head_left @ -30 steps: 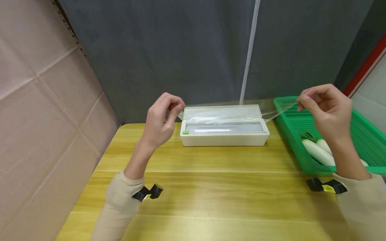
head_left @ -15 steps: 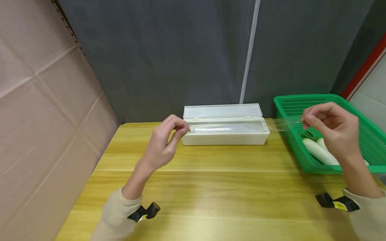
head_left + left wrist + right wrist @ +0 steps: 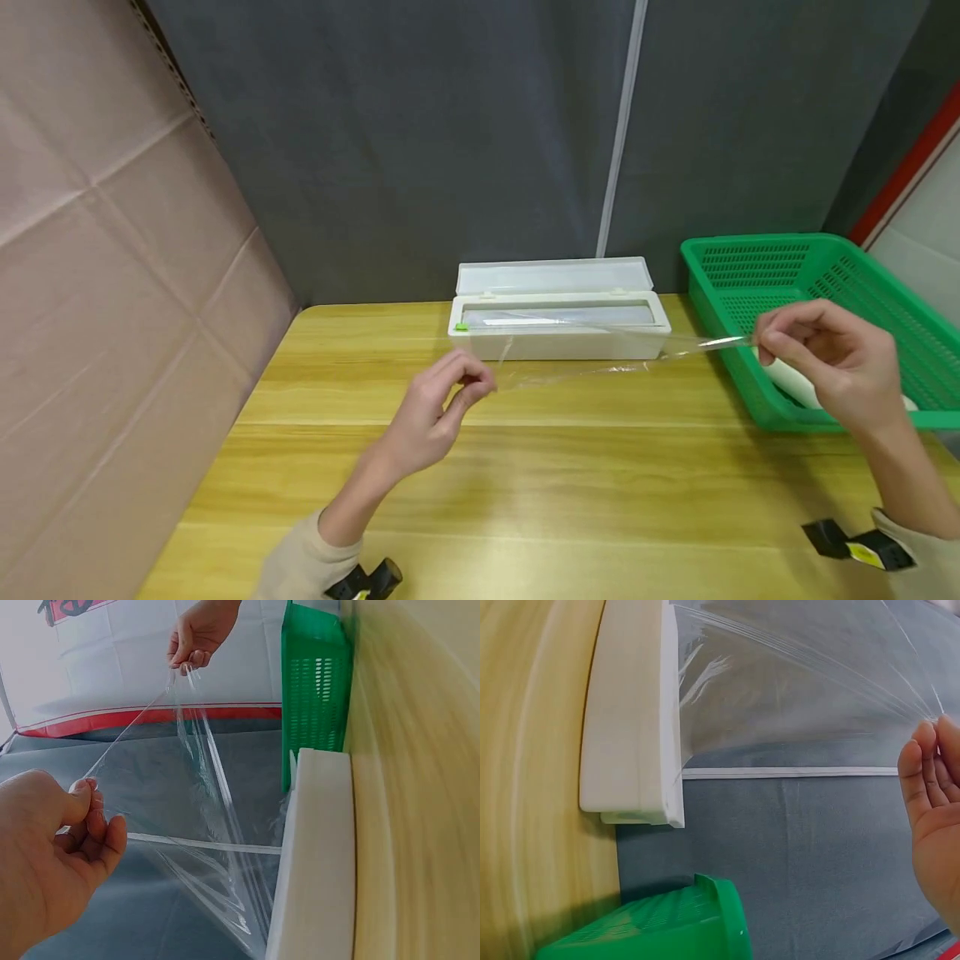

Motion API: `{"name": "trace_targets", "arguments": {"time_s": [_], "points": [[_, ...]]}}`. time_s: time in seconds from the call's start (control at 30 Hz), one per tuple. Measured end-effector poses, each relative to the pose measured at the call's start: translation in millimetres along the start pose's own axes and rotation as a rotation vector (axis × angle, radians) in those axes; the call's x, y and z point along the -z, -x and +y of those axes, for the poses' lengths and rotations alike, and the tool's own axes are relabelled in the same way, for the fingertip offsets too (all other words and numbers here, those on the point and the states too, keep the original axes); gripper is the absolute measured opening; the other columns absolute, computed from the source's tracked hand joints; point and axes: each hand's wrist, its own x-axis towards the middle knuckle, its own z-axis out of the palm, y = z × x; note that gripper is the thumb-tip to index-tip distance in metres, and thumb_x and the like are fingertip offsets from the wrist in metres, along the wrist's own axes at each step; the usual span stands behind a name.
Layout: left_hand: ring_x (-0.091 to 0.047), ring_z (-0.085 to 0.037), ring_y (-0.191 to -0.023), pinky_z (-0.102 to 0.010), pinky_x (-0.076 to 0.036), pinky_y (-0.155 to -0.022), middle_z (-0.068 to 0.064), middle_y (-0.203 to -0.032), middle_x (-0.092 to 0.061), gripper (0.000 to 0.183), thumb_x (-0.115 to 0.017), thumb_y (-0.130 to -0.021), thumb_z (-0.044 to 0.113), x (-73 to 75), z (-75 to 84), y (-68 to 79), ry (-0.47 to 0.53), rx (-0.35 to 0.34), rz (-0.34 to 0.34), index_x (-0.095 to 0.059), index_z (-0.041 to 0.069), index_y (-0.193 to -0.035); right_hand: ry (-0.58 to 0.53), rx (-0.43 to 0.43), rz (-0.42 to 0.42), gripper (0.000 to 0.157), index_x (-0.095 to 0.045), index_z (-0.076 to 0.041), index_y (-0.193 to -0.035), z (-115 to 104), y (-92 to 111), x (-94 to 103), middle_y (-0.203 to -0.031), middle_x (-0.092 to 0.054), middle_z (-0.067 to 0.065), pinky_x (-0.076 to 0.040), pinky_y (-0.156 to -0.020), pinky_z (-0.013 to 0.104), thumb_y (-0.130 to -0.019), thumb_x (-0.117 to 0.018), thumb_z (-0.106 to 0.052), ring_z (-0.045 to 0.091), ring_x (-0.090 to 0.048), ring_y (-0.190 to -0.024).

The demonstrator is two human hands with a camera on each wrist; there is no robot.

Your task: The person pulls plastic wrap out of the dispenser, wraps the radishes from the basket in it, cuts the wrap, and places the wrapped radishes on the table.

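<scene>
A sheet of clear plastic wrap (image 3: pixel 202 795) stretches between both hands, creased where each hand gathers it. My left hand (image 3: pixel 431 412) pinches one corner between thumb and fingers, in front of the left end of the white wrap dispenser box (image 3: pixel 562 346). On the other side my right hand (image 3: pixel 836 358) pinches the opposite corner, over the near left part of the green basket. In the right wrist view the wrap (image 3: pixel 780 690) runs from the fingertips back to the box. The box's lid (image 3: pixel 555 277) stands raised at the back, and a green slider (image 3: pixel 461 327) shows at its left end.
The green plastic basket (image 3: pixel 708 333) stands at the right of the wooden table (image 3: pixel 525 500), with a white radish (image 3: pixel 791 383) in it, partly hidden by the right hand. A dark grey curtain (image 3: pixel 412 150) rises behind the box, and a pinkish covered wall (image 3: pixel 112 292) lies left.
Both hands have come down and toward the person, the left also shifting right. The plastic wrap has been drawn out from over the box to in front of it.
</scene>
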Motion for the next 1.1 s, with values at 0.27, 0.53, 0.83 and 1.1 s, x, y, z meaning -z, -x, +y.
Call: {"name": "trace_targets", "arguments": {"time_s": [0.27,0.53,0.83,1.1], "points": [[-0.054,-0.013,-0.081,-0.025,-0.050,-0.070,-0.004,-0.093,-0.060,0.006,-0.055,-0.102,0.005,-13.5,-2.1,16.9,0.033,0.074,-0.063,-0.060,0.005,-0.101,0.037,-0.048,-0.042,0.005,-0.057,0.024,-0.092,-4,16,-0.5,-0.087,-0.067,0.018,-0.054,-0.070,0.018,-0.090,-0.060,0.021,0.019,-0.064,-0.077],[-0.053,-0.011,-0.082,-0.023,-0.050,-0.070,-0.004,-0.092,-0.060,0.005,-0.056,-0.101,0.004,-27.3,-6.3,31.6,0.068,0.125,-0.124,-0.061,0.006,-0.101,-0.001,-0.095,-0.082,0.007,-0.056,0.024,-0.096,-1,31,1.0,-0.093,-0.066,0.018,-0.052,-0.067,0.021,-0.089,-0.056,0.025,0.020,-0.061,-0.076],[-0.056,-0.010,-0.082,-0.024,-0.053,-0.069,0.002,-0.094,-0.062,0.006,-0.058,-0.100,0.005,-24.8,-11.3,51.6,0.095,0.272,-0.213,-0.063,0.008,-0.099,0.006,-0.206,-0.231,0.024,-0.059,0.016,-0.103,10,52,4.8,-0.097,-0.064,0.014,-0.043,-0.055,0.029,-0.087,-0.050,0.031,0.017,-0.058,-0.073],[-0.060,-0.011,-0.083,-0.024,-0.055,-0.074,0.002,-0.094,-0.065,0.007,-0.064,-0.096,0.001,-20.5,-17.7,67.3,0.079,0.316,-0.276,-0.065,0.008,-0.096,0.074,-0.338,-0.461,0.039,-0.060,0.001,-0.103,17,69,4.6,-0.093,-0.062,0.004,-0.046,-0.058,0.032,-0.084,-0.048,0.034,0.017,-0.058,-0.073]]}}
